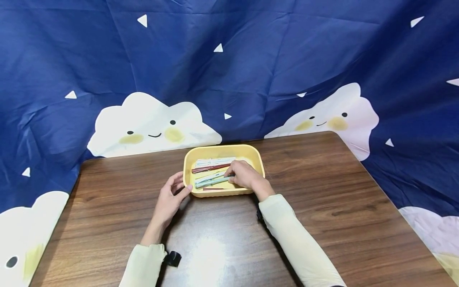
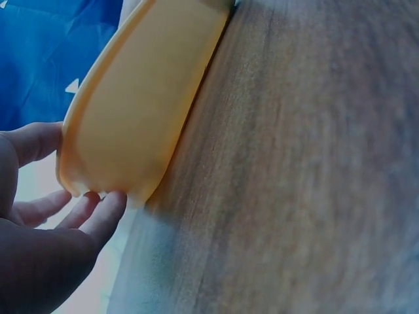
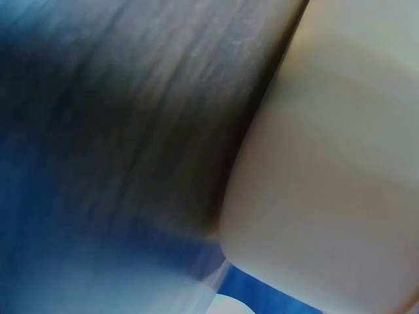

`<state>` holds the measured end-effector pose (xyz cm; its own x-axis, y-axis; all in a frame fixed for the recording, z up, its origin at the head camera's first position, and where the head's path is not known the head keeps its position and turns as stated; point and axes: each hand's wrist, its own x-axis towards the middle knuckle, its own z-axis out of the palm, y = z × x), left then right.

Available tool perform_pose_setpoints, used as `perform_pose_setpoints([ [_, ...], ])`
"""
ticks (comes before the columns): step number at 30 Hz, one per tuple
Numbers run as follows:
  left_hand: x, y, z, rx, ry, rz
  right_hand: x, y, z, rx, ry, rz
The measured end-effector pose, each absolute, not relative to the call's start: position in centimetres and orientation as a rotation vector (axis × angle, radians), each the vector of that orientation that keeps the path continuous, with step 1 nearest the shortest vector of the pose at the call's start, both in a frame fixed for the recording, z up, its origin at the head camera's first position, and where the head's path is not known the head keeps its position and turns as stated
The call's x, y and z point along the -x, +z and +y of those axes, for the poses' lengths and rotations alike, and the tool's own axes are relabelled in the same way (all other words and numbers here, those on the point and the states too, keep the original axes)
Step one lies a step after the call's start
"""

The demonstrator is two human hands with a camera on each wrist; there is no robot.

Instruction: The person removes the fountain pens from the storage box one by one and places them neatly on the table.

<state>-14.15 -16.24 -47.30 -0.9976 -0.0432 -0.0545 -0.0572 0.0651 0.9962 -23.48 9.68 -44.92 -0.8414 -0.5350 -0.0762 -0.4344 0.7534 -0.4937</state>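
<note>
A yellow tray (image 1: 224,193) stands at the far middle of the table, with several pens lying in it. My left hand (image 1: 170,199) holds its near left corner, the thumb at the rim and the other fingertips against the end wall (image 2: 111,131). Inside the tray, my right hand (image 1: 245,175) reaches down and pinches the right end of a teal pen (image 1: 211,182). A pale pen (image 1: 208,177) lies just behind that one. Further back are a dark red pen (image 1: 208,169) and whitish pens (image 1: 215,162). The right wrist view shows the tray's outer wall (image 3: 327,176); the hand itself is out of sight there.
The brown wooden table (image 1: 322,191) extends around the tray on both sides and in front. Behind its far edge hangs a blue cloth (image 1: 244,79) with white clouds. A thin reddish strip (image 1: 215,189) shows along the tray's near inner side.
</note>
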Motion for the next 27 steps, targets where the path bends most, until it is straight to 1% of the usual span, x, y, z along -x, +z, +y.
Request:
perform_pose_setpoints([
  [22, 13.99, -47.58, -16.20, 0.089, 2.183, 2.242, 23.28, -44.91, 9.99, 0.796, -0.761, 2.734],
  [27, 14.07, -47.49, -16.35, 0.076, 2.188, 2.241, 23.14, -44.37, 10.29, 0.847, -0.743, 2.782],
])
